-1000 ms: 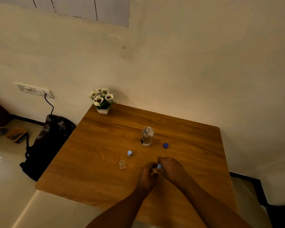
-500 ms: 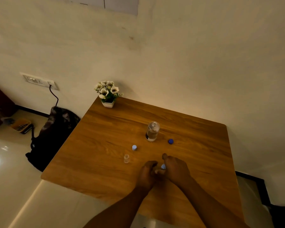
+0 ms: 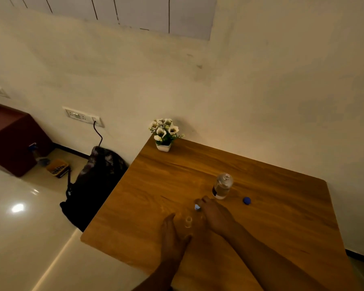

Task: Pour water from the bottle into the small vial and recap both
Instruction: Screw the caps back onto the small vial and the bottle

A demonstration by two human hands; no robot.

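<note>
On the wooden table [image 3: 160,185], right hand [image 3: 215,215] grips vial cap [image 3: 197,207]; left hand [image 3: 173,234] open.

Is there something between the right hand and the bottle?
Nothing visible. The right hand, pinching a light blue cap, is just in front of the open bottle; only bare table lies between them. The dark blue cap sits off to the right.
</note>
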